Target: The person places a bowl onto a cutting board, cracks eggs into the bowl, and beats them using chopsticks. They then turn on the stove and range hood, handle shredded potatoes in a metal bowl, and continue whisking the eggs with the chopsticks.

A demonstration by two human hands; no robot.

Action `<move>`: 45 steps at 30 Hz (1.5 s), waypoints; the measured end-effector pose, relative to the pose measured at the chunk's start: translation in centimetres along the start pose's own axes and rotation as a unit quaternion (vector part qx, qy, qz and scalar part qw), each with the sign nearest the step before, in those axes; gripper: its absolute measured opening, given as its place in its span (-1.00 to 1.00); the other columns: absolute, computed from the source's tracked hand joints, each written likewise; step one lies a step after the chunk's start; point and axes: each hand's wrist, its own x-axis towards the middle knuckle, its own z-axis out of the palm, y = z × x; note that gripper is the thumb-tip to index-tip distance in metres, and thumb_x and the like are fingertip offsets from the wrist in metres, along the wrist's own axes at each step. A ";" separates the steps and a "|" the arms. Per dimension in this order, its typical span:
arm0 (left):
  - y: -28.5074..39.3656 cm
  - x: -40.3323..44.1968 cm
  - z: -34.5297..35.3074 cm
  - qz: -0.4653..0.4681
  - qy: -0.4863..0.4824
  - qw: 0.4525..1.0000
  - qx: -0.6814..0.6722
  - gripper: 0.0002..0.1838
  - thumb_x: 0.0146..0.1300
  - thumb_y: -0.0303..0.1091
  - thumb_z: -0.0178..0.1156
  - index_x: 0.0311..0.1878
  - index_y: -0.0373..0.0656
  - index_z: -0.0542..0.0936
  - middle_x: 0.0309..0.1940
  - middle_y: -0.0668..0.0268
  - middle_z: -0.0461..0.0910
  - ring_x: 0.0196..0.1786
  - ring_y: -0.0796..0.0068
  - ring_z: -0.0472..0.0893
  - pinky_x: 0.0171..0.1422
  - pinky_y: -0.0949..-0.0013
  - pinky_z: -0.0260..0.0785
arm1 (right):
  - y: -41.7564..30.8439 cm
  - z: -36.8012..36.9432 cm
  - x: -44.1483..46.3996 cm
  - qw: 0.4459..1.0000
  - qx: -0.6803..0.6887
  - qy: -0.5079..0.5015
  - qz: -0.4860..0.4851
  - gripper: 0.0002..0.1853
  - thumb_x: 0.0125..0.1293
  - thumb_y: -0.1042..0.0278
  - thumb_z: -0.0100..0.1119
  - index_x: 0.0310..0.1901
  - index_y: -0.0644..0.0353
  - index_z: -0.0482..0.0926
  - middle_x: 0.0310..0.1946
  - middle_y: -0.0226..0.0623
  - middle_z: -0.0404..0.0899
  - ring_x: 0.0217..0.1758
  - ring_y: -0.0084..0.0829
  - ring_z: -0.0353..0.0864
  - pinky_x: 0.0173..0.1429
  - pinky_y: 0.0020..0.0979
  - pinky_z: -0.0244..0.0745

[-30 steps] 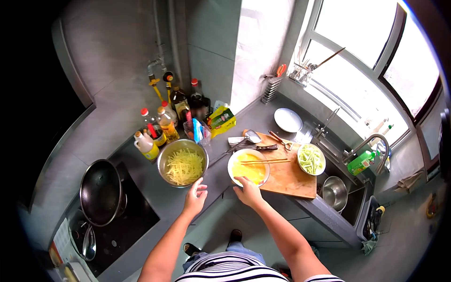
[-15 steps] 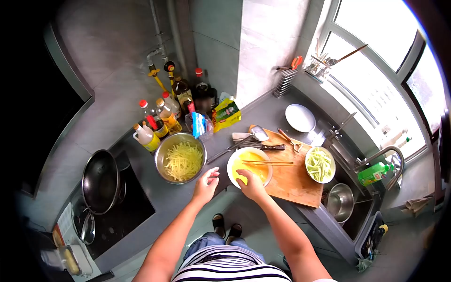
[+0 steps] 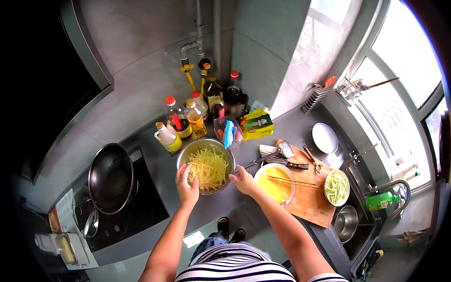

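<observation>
A steel bowl (image 3: 190, 151) of pale yellow shreds (image 3: 209, 170), which look like shredded potato, sits on the counter in front of me. My left hand (image 3: 187, 185) grips its left rim, fingers curled at the edge. On the opposite side, my right hand (image 3: 243, 181) holds the right rim, thumb and fingers close together. Just right of that hand stands a white bowl (image 3: 293, 191) of beaten egg (image 3: 273, 189), with chopsticks (image 3: 293, 181) resting across it.
A wok (image 3: 110, 178) stands on the black cooktop (image 3: 141, 211) at left. Bottles (image 3: 195, 120) and a yellow packet (image 3: 257, 124) line the back. To the right are a cutting board (image 3: 312, 209), a bowl of green strips (image 3: 336, 188), a ladle (image 3: 286, 149), a knife (image 3: 298, 165) and the sink (image 3: 361, 235).
Both hands have moved from beside the egg bowl to the left and now hold the steel bowl's rim. The camera view has shifted left.
</observation>
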 end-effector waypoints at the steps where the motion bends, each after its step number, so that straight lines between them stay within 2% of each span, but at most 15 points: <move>1: -1.6 0.2 -0.2 -0.029 -0.009 0.999 0.017 -0.42 0.06 -0.52 0.17 0.24 -0.10 0.40 0.23 0.06 0.31 0.30 0.00 0.28 0.39 0.09 0.08 | -0.3 0.7 0.6 1.000 -0.001 0.012 0.001 -0.36 0.18 0.10 0.26 0.20 0.28 0.31 -0.31 -0.02 0.61 -0.19 -0.09 0.64 -0.10 -0.23 0.50; 4: -4.4 0.6 -0.3 -0.052 -0.009 0.999 0.013 -0.37 0.07 -0.48 0.20 0.28 -0.07 0.36 0.28 0.04 0.25 0.32 -0.01 0.24 0.40 0.06 0.06 | -0.1 1.8 2.0 0.999 -0.030 0.032 -0.013 -0.47 0.14 0.13 0.27 0.04 0.29 0.37 -0.33 0.01 0.60 -0.21 -0.06 0.64 -0.11 -0.23 0.50; 5: -4.6 0.7 -0.1 -0.052 -0.001 0.999 0.016 -0.36 0.07 -0.48 0.21 0.30 -0.06 0.34 0.29 0.04 0.24 0.32 -0.01 0.24 0.40 0.06 0.05 | -1.3 1.0 1.8 0.999 -0.037 0.012 0.003 -0.46 0.10 0.18 0.23 0.04 0.31 0.33 -0.30 0.08 0.60 -0.17 0.08 0.60 -0.09 -0.11 0.49; 11: -4.5 1.8 0.7 -0.073 -0.014 0.996 0.046 -0.30 0.08 -0.46 0.22 0.35 -0.01 0.28 0.35 0.07 0.19 0.35 -0.01 0.20 0.43 0.05 -0.01 | -1.0 1.2 2.1 0.999 0.015 0.011 0.032 -0.59 0.07 0.24 0.21 -0.14 0.30 0.33 -0.33 0.14 0.58 -0.18 0.11 0.59 -0.10 -0.09 0.47; 14: -4.7 2.1 0.5 -0.082 -0.030 0.995 0.049 -0.30 0.08 -0.45 0.22 0.35 -0.01 0.28 0.36 0.09 0.18 0.36 0.00 0.18 0.43 0.05 -0.02 | -0.6 1.7 2.1 0.997 0.053 0.005 0.053 -0.60 0.05 0.27 0.20 -0.14 0.30 0.34 -0.34 0.13 0.57 -0.20 0.10 0.59 -0.11 -0.11 0.48; 20: -5.1 1.9 0.2 -0.078 -0.053 0.995 0.030 -0.36 0.09 -0.47 0.21 0.31 0.02 0.34 0.33 0.11 0.22 0.33 0.01 0.21 0.44 0.06 -0.01 | -0.7 0.5 1.9 0.999 0.035 0.013 0.015 -0.59 0.02 0.29 0.18 -0.10 0.30 0.36 -0.33 0.11 0.57 -0.22 0.07 0.59 -0.11 -0.15 0.48; 21: -5.0 1.7 0.2 -0.069 -0.045 0.996 0.032 -0.43 0.08 -0.47 0.22 0.23 0.03 0.43 0.28 0.15 0.28 0.30 0.06 0.26 0.40 0.09 0.05 | -0.7 0.1 1.8 0.999 0.025 0.005 0.023 -0.57 0.00 0.31 0.19 -0.09 0.30 0.37 -0.33 0.11 0.57 -0.21 0.06 0.59 -0.12 -0.16 0.48; 24: -4.1 2.1 -0.5 -0.009 -0.083 0.993 0.083 -0.50 0.07 -0.48 0.23 0.14 0.03 0.51 0.21 0.23 0.36 0.26 0.12 0.30 0.32 0.12 0.12 | -0.7 -1.0 1.5 1.000 -0.002 -0.015 0.018 -0.57 -0.01 0.31 0.20 -0.10 0.30 0.37 -0.34 0.11 0.57 -0.21 0.06 0.59 -0.13 -0.16 0.48; 25: -3.5 2.4 -0.6 0.027 -0.068 0.992 0.099 -0.64 0.06 -0.46 0.25 -0.02 0.03 0.61 -0.01 0.36 0.48 0.11 0.24 0.39 0.15 0.17 0.21 | 1.0 -0.5 2.0 1.000 0.020 -0.014 0.011 -0.57 -0.02 0.31 0.21 -0.10 0.29 0.37 -0.35 0.10 0.56 -0.21 0.06 0.59 -0.13 -0.16 0.47; 28: -3.7 3.7 0.1 0.096 -0.138 0.978 0.124 -0.78 0.07 -0.42 0.25 -0.18 0.05 0.67 -0.23 0.45 0.50 -0.06 0.35 0.43 0.00 0.22 0.22 | 0.5 -1.6 1.6 1.000 -0.017 -0.020 0.006 -0.57 -0.02 0.30 0.21 -0.10 0.28 0.36 -0.36 0.09 0.56 -0.22 0.06 0.59 -0.14 -0.15 0.47; 29: -3.4 4.3 0.6 0.131 -0.130 0.975 0.127 -0.89 0.06 -0.37 0.27 -0.33 0.08 0.70 -0.36 0.49 0.47 -0.16 0.40 0.42 -0.09 0.26 0.19 | 0.6 -1.8 1.6 0.999 -0.026 -0.029 0.009 -0.55 -0.01 0.29 0.20 -0.08 0.27 0.36 -0.35 0.08 0.56 -0.20 0.07 0.59 -0.13 -0.14 0.46; 32: -3.7 6.0 2.6 0.183 -0.209 0.947 0.163 -0.91 0.08 -0.32 0.28 -0.33 0.09 0.71 -0.38 0.45 0.44 -0.17 0.38 0.41 -0.08 0.26 0.18 | 0.3 -2.2 1.2 0.998 -0.039 -0.039 0.026 -0.54 0.00 0.29 0.19 -0.05 0.26 0.36 -0.32 0.10 0.57 -0.18 0.08 0.58 -0.11 -0.14 0.46; 36: -5.5 6.7 5.5 0.253 -0.283 0.902 0.208 -0.95 -0.02 -0.33 0.30 -0.45 0.08 0.72 -0.40 0.45 0.43 -0.15 0.39 0.40 -0.02 0.26 0.18 | 0.3 -2.5 0.9 0.997 -0.048 -0.047 0.031 -0.49 0.02 0.27 0.16 0.05 0.23 0.35 -0.27 0.14 0.58 -0.12 0.10 0.57 -0.05 -0.11 0.46; 41: -6.2 6.6 6.8 0.298 -0.301 0.864 0.273 -0.90 -0.01 -0.35 0.21 -0.51 0.08 0.70 -0.37 0.43 0.46 -0.08 0.40 0.43 0.04 0.25 0.20 | 0.2 -2.5 0.9 0.996 -0.074 -0.044 0.013 -0.44 0.04 0.25 0.14 0.12 0.21 0.34 -0.22 0.17 0.57 -0.08 0.13 0.56 -0.01 -0.06 0.46; 45: -5.9 6.6 6.9 0.319 -0.305 0.839 0.319 -0.87 0.03 -0.34 0.16 -0.55 0.04 0.67 -0.35 0.44 0.50 -0.05 0.43 0.44 0.07 0.26 0.21 | -0.1 -2.5 0.7 0.995 -0.090 -0.036 0.019 -0.44 0.03 0.26 0.15 0.11 0.23 0.34 -0.24 0.17 0.57 -0.10 0.13 0.56 -0.02 -0.05 0.47</move>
